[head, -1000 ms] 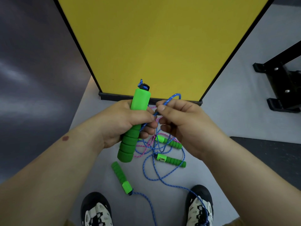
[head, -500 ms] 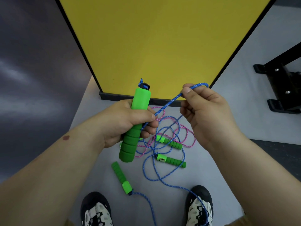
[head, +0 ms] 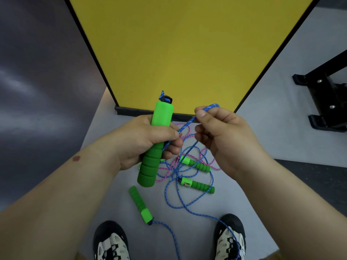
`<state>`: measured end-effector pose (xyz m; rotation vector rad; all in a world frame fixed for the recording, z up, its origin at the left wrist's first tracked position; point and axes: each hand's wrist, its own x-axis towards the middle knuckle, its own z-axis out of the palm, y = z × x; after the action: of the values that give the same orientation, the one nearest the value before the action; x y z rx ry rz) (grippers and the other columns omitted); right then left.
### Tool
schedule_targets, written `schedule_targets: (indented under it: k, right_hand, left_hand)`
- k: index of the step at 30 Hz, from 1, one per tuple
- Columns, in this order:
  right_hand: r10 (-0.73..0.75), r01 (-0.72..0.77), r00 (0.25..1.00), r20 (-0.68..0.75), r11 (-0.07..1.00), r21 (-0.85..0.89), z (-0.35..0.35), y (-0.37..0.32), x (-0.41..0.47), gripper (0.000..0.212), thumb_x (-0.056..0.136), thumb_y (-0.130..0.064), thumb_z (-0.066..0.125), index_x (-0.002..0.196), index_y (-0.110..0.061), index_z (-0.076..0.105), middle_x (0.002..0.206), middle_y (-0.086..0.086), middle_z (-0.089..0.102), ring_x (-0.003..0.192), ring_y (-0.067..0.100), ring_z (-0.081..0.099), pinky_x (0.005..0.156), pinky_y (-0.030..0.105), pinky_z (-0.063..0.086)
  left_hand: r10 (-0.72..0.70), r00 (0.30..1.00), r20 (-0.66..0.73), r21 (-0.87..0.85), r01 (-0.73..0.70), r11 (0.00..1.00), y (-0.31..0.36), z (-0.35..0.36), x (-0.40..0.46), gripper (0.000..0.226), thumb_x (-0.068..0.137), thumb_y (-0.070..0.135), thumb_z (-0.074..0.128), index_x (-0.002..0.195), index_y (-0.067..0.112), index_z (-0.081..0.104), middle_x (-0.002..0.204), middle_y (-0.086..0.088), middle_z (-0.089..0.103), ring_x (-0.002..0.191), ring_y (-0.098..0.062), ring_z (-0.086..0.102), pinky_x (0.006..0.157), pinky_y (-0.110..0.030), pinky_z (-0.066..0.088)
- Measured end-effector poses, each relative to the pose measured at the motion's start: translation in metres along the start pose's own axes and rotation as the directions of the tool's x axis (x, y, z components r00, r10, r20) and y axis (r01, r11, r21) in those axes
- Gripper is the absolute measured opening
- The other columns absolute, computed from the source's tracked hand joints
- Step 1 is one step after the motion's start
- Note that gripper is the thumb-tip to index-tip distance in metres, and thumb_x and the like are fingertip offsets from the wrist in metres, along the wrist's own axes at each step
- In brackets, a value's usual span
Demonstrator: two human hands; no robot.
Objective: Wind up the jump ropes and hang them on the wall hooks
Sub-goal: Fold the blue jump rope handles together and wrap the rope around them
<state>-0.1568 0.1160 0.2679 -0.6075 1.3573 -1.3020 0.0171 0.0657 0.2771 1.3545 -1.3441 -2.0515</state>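
the left hand (head: 148,139) grips a green handle (head: 155,141) upright, the right hand (head: 221,132) pinches its blue rope (head: 187,124) beside it, above tangled ropes (head: 180,166) on the floor (head: 116,194).

Four green foam handles show: one held upright (head: 156,139), three on the floor (head: 140,207) (head: 195,164) (head: 198,185). Two ropes, one blue (head: 197,201) and one pink (head: 166,174). Two hands (head: 142,137) (head: 223,136). Two shoes (head: 110,241) (head: 231,239). One yellow panel (head: 187,49).
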Motion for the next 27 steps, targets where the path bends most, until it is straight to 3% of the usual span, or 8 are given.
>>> schedule_targets:
  k: [4, 7, 12, 16, 21, 27]
  right_hand:
    - [-0.048, 0.058, 0.992, -0.115, 0.995, 0.085, -0.006, -0.007, 0.004, 0.01, 0.093, -0.014, 0.069, 0.084, -0.013, 0.073, 0.075, 0.002, 0.061, 0.066, 0.013, 0.057, 0.067, 0.026, 0.053]
    - [-0.043, 0.054, 0.992, -0.117, 0.995, 0.089, -0.008, -0.007, 0.005, 0.011, 0.093, -0.017, 0.07, 0.083, -0.013, 0.069, 0.075, 0.003, 0.058, 0.066, 0.014, 0.057, 0.066, 0.026, 0.054]
    - [0.074, -0.079, 0.995, 0.069, 0.995, 0.061, -0.003, -0.002, 0.001, 0.009, 0.093, -0.018, 0.069, 0.094, -0.01, 0.066, 0.089, 0.007, 0.061, 0.067, 0.013, 0.058, 0.065, 0.026, 0.053]
    - [0.132, -0.125, 0.973, 0.187, 0.991, -0.049, 0.003, 0.007, -0.004, 0.008, 0.094, -0.012, 0.066, 0.089, -0.011, 0.072, 0.079, -0.002, 0.067, 0.066, 0.011, 0.059, 0.066, 0.025, 0.053]
    - [0.029, -0.026, 0.996, 0.085, 0.999, -0.031, 0.0, 0.003, 0.0, 0.009, 0.094, -0.011, 0.066, 0.086, -0.008, 0.07, 0.092, -0.006, 0.07, 0.068, 0.012, 0.058, 0.067, 0.025, 0.054]
    - [-0.026, 0.034, 0.995, -0.101, 0.996, 0.087, -0.007, -0.007, 0.006, 0.007, 0.094, -0.012, 0.068, 0.089, -0.01, 0.071, 0.087, -0.002, 0.069, 0.069, 0.013, 0.058, 0.069, 0.026, 0.054]
  left_hand:
    - [-0.003, 1.0, 0.003, 0.003, 0.003, 1.0, -0.001, 0.0, 0.0, 0.004, 0.094, 0.003, 0.062, 0.091, 0.005, 0.064, 0.077, -0.011, 0.071, 0.065, -0.019, 0.068, 0.058, -0.027, 0.056]
    - [0.001, 1.0, -0.001, 0.002, -0.001, 1.0, -0.001, 0.0, 0.0, 0.004, 0.094, 0.002, 0.062, 0.092, 0.005, 0.064, 0.077, -0.012, 0.071, 0.065, -0.02, 0.067, 0.058, -0.027, 0.056]
    - [-0.002, 1.0, -0.02, -0.005, 0.002, 1.0, -0.002, -0.001, -0.001, 0.003, 0.093, 0.001, 0.063, 0.095, 0.003, 0.063, 0.076, -0.013, 0.07, 0.063, -0.019, 0.067, 0.057, -0.026, 0.056]
    - [-0.004, 1.0, -0.005, 0.006, 0.004, 1.0, -0.002, 0.001, 0.0, 0.003, 0.093, 0.001, 0.063, 0.092, 0.003, 0.064, 0.075, -0.011, 0.071, 0.063, -0.018, 0.067, 0.057, -0.024, 0.056]
    - [-0.002, 1.0, -0.005, -0.003, 0.002, 1.0, -0.001, 0.0, 0.0, 0.004, 0.094, 0.003, 0.062, 0.092, 0.004, 0.064, 0.076, -0.011, 0.071, 0.064, -0.018, 0.068, 0.058, -0.025, 0.057]
    - [0.003, 1.0, -0.002, 0.024, -0.003, 1.0, -0.003, -0.001, 0.001, 0.003, 0.094, 0.003, 0.062, 0.093, 0.002, 0.065, 0.078, -0.012, 0.071, 0.066, -0.019, 0.068, 0.058, -0.026, 0.057]
